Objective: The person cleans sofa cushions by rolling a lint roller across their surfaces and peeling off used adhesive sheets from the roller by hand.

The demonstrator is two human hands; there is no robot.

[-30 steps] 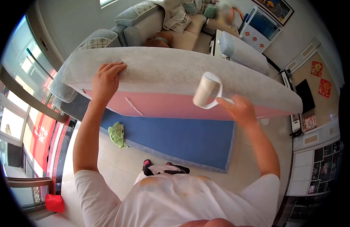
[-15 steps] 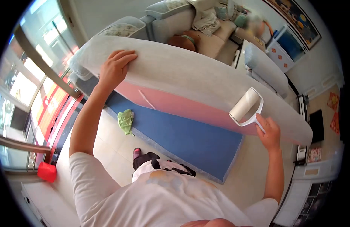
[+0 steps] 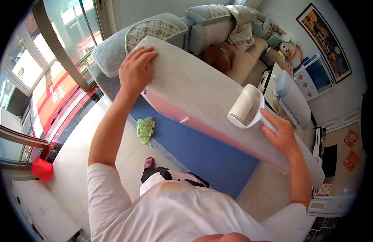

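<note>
A long grey cushion (image 3: 194, 80) with a pink underside (image 3: 210, 135) stands on edge across the view. My left hand (image 3: 136, 68) grips the top edge of the cushion at its left end, fingers curled over it. In my right hand (image 3: 278, 131) is the white handle of a lint roller (image 3: 246, 105). The roller's cylinder lies against or just above the grey face of the cushion; contact is hard to tell. Below the cushion is a blue base panel (image 3: 194, 151), with a green cloth (image 3: 145, 131) near its left edge.
A grey sofa (image 3: 206, 34) with a brown dog (image 3: 218, 57) on it stands beyond the cushion. Glass doors (image 3: 41, 48) are at the left, with a red bin (image 3: 42, 169) near them. A coffee table (image 3: 271, 86) is to the right.
The view has turned. The cushion has tilted so that more of its grey face and less of its pink underside shows. The roller has moved along the cushion, staying in my right hand.
</note>
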